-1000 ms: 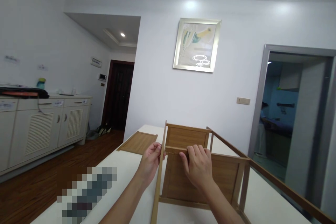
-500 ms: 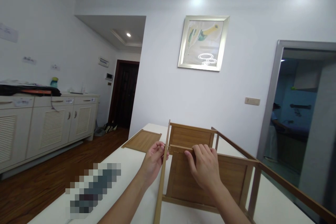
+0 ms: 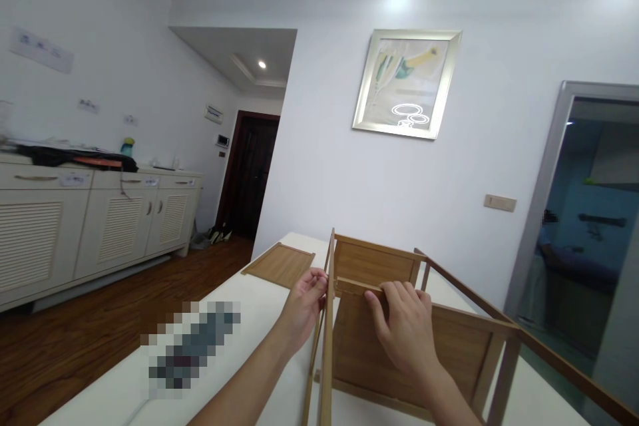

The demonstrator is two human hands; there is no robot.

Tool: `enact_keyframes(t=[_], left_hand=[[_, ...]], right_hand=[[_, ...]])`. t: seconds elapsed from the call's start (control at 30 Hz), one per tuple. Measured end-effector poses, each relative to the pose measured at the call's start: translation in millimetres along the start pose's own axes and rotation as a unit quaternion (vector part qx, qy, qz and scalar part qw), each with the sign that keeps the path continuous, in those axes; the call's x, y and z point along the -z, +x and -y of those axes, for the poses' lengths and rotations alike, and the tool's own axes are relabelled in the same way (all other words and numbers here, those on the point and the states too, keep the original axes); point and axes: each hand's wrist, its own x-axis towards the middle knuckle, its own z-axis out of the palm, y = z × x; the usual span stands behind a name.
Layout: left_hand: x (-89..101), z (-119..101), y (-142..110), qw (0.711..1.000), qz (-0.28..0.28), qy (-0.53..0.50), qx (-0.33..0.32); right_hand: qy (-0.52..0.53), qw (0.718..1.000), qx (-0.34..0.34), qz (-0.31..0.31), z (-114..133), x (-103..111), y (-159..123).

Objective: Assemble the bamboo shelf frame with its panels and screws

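Observation:
A partly built bamboo shelf frame [image 3: 452, 353] stands on a white table [image 3: 234, 359]. My left hand [image 3: 305, 306] pinches the upright side rail [image 3: 328, 333] from the left, fingers closed at the joint. My right hand [image 3: 407, 329] lies over the top edge of a wooden shelf panel [image 3: 359, 346], fingers curled onto its bar where it meets the rail. A second panel [image 3: 372, 263] stands behind it in the frame.
A loose wooden panel [image 3: 279, 264] lies flat at the table's far left. A pixelated patch [image 3: 192, 346] covers something on the table. White cabinets [image 3: 94, 226] line the left wall. A framed picture [image 3: 407, 83] hangs ahead, and a doorway [image 3: 584, 233] opens on the right.
The view has swung left, so frame and hands sit further right. Both hands keep their hold on the rail and panel.

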Motion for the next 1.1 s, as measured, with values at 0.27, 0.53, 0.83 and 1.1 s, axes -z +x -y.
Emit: enact_keyframes(t=[0.27, 0.53, 0.83, 1.1], left_hand=[[6.6, 5.4, 4.5, 1.000, 0.002, -0.004, -0.001], [5.0, 4.1, 4.1, 1.000, 0.000, -0.010, 0.000], [3.9, 3.8, 2.7, 1.000, -0.003, -0.007, -0.002], [2.7, 2.0, 1.1, 1.000, -0.015, 0.003, 0.006]], right_hand=[[0.048, 0.999, -0.007, -0.014, -2.0, -0.1, -0.1], [0.050, 0.998, -0.001, -0.023, -1.9, -2.1, 1.0], [0.056, 0.998, -0.010, -0.016, -4.4, -5.6, 0.0], [0.051, 0.998, -0.012, -0.022, 1.1, -1.8, 0.6]])
